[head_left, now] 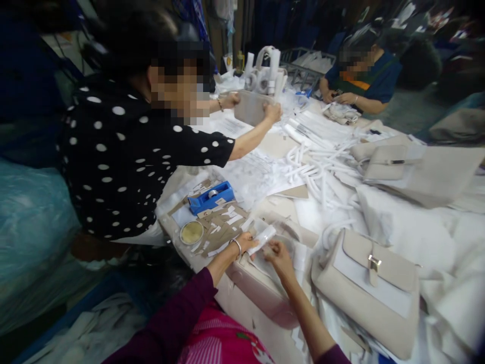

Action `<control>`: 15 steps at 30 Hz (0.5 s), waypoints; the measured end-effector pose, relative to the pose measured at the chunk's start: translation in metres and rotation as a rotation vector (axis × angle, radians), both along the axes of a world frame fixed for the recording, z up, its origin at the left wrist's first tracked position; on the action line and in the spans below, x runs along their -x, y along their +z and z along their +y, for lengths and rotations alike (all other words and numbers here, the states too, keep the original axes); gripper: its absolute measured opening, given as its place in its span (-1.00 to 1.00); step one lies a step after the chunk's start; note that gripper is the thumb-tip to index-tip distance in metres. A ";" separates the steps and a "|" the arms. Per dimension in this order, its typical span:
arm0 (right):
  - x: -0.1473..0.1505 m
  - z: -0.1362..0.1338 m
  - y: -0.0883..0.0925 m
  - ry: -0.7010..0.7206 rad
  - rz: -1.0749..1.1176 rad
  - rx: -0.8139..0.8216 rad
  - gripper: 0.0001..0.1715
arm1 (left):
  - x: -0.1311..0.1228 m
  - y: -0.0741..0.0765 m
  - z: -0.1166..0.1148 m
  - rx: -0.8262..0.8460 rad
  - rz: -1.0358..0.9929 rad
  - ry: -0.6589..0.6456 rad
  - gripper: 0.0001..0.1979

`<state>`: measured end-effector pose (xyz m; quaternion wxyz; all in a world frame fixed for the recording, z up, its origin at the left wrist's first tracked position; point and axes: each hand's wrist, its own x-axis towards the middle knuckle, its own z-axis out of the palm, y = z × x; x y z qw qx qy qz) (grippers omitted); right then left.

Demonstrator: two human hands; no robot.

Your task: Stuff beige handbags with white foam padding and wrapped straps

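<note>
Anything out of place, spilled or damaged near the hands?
Nothing looks damaged. White paper scraps lie scattered over the cardboard beside the blue tape dispenser, and white straps sprawl in a tangle mid-table. The white roll in the left hand and the beige bag look intact.

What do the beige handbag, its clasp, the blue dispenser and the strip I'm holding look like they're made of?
Beige handbag: leather or imitation leather, can't tell which; matte, smooth, with stiff folded edges. Clasp: polished pale-gold metal, by its bright glints. Blue dispenser: moulded plastic, slightly glossy, uniform colour. Strip in the left hand: white, seemingly wrapped in clear shiny film.
</note>
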<state>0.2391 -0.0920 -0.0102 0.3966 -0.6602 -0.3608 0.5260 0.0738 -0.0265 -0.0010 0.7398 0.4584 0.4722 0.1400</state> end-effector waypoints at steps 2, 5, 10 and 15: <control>-0.005 -0.013 0.007 0.052 -0.130 -0.108 -0.62 | 0.001 -0.002 -0.001 -0.010 0.010 0.010 -0.56; -0.013 -0.020 0.015 0.181 -0.401 -0.288 -0.77 | 0.001 -0.010 -0.002 -0.027 0.028 0.022 -0.58; -0.020 0.004 0.028 0.350 -0.660 -0.527 -0.74 | 0.000 -0.019 -0.002 -0.060 0.058 -0.006 -0.65; -0.017 0.040 0.039 0.613 -0.655 -0.633 -0.75 | -0.006 -0.023 -0.001 -0.080 0.104 -0.046 -0.67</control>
